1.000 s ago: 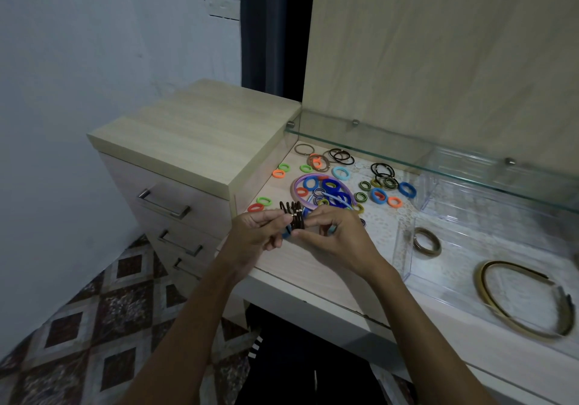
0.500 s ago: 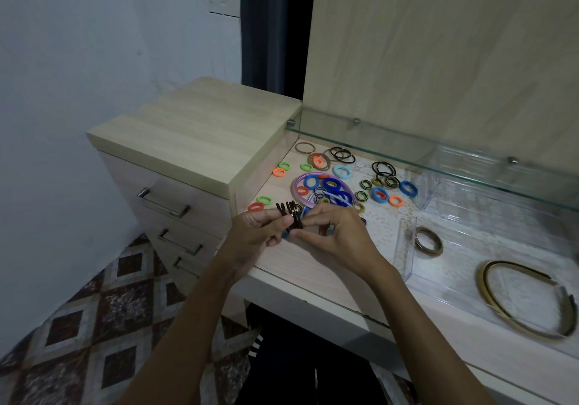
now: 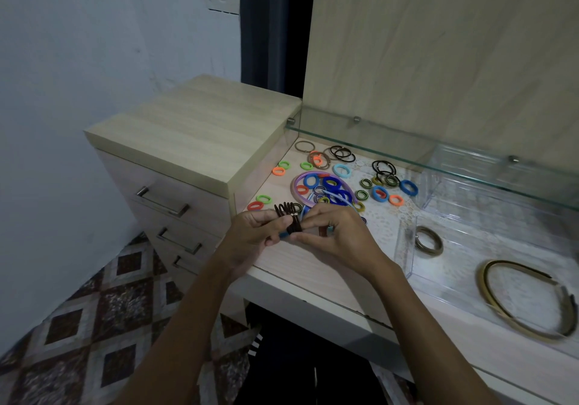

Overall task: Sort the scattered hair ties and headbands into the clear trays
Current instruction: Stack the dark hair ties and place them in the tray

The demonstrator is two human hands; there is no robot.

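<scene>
Both hands are barely shifting — left hand and right hand keep pinching the bundle of dark hair ties between them, clear tray waiting rightward of that grip.

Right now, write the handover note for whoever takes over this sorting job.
Left hand and right hand: both pinch one bunch of dark hair ties above the desk edge.
Done: a headband and a grey-brown tie lie in the near clear tray.
Left: the coloured ties, black ties and purple headband on the desk, plus the bunch in hand.
</scene>
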